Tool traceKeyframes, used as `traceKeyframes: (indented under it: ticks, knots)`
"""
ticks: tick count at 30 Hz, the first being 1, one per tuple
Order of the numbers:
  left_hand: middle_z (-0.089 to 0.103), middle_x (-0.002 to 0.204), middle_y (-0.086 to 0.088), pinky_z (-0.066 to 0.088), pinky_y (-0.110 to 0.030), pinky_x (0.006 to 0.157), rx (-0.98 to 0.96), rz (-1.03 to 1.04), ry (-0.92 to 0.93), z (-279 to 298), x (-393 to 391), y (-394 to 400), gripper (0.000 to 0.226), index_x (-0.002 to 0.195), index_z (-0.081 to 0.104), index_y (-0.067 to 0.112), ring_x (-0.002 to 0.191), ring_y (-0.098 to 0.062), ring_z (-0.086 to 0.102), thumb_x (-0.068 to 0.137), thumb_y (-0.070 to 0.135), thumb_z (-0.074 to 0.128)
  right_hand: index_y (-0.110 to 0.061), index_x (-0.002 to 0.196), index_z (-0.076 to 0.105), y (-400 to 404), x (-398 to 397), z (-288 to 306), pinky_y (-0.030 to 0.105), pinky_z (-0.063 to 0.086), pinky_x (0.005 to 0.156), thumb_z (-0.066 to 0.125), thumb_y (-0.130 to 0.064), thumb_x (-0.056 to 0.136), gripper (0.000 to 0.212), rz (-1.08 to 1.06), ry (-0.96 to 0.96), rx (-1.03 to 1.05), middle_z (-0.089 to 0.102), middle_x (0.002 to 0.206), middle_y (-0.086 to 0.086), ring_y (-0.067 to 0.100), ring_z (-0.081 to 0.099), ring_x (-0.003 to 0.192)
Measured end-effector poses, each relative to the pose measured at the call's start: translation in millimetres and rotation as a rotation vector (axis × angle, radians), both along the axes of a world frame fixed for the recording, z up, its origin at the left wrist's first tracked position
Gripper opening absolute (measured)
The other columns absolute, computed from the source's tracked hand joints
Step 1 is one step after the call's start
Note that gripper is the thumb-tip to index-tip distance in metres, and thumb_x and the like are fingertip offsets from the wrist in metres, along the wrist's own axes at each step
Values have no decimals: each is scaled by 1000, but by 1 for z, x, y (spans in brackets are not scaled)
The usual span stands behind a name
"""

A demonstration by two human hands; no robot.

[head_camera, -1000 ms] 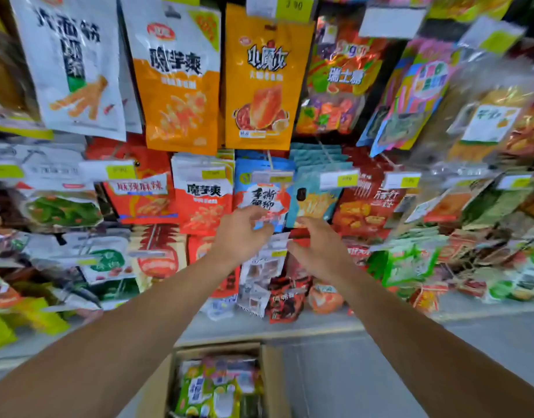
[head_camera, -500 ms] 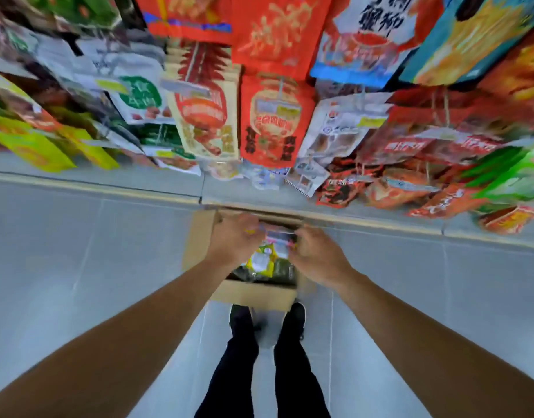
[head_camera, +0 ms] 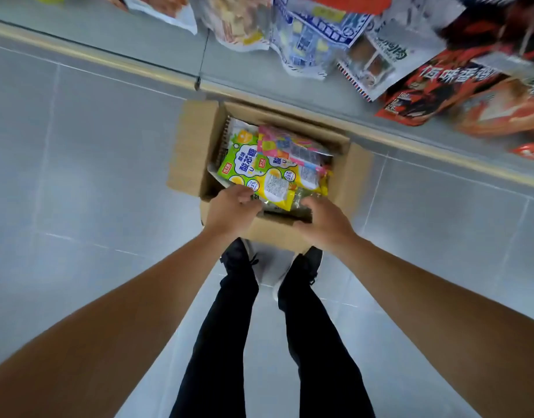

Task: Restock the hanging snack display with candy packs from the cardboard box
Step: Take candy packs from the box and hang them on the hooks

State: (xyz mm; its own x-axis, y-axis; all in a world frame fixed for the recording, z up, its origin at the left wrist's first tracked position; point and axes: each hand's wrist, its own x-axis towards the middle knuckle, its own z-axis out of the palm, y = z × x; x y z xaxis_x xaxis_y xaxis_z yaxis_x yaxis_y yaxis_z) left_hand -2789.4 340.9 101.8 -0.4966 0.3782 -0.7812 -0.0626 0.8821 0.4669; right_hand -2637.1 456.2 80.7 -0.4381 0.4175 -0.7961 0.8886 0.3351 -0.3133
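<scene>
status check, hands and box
Left hand gripping a green candy pack in the box. Right hand at the box's near edge, grip unclear. Nothing blocking.

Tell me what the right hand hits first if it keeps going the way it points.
Probably the yellow-green candy pack in the box: the right hand reaches over the near edge toward it. Depth is unclear.
</scene>
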Motion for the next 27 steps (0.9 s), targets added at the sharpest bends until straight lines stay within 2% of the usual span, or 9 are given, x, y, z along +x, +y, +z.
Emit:
traceKeyframes:
  ticks: [2,5,9,11,15,17,20,23,27]
  knots:
    - [66,103,5,45,-30,87,-16,-1,-14,-38,-3,-1,14,96,64,23,99,-14,58,83,22,66,-15,141,45,-4,-2,-39,35,40,100,62,-28,88,57,20,-14,-14,48,140,9,29,45,130]
    - [57,90,6,46,-34,82,-27,4,-1,-105,-14,0,15,88,55,26,89,-16,53,76,29,63,-13,143,42,-5,-11,-111,36,41,102,63,-26,88,61,42,-24,-38,46,144,11,29,43,132]
    - [62,92,5,49,-36,90,-65,117,-22,-175,-28,-8,13,92,60,27,93,-18,57,82,23,65,-14,147,37,-14,-26,-190,39,39,106,64,-25,87,66,58,-10,-63,40,149,11,30,41,135]
    - [69,102,6,51,-36,93,-68,201,-56,-195,-32,-12,22,101,65,26,101,-18,62,79,26,67,-14,149,34,-17,-33,-216,40,38,108,64,-25,87,70,90,12,-49,35,151,11,31,39,137]
    - [74,94,9,54,-47,93,-62,369,-72,-240,-44,-24,42,97,71,29,102,-23,67,57,42,67,-12,152,25,-21,-53,-271,42,35,112,69,-30,85,82,179,52,105,29,155,9,33,32,139]
    - [74,82,10,54,-50,92,-33,442,-79,-256,-46,-31,37,87,71,38,98,-24,69,52,45,65,-12,153,19,-27,-61,-290,45,34,112,70,-34,84,89,228,21,183,24,155,8,34,28,139]
    - [74,83,10,55,-49,90,18,492,-58,-269,-46,-35,27,80,68,48,94,-22,70,54,47,61,-16,150,18,-30,-69,-307,48,36,107,77,-33,78,95,204,-20,289,27,149,8,37,31,132]
    - [73,88,6,55,-49,90,44,553,-57,-270,-44,-40,24,78,66,51,95,-23,70,55,48,61,-12,141,31,-21,-78,-307,49,41,102,74,-26,83,73,224,-61,380,43,140,16,42,43,126]
    - [73,95,4,55,-47,90,51,618,-84,-261,-42,-44,34,86,65,37,95,-21,69,54,48,61,-10,132,48,0,-76,-278,42,49,82,60,-21,91,43,139,143,439,62,122,16,39,59,109]
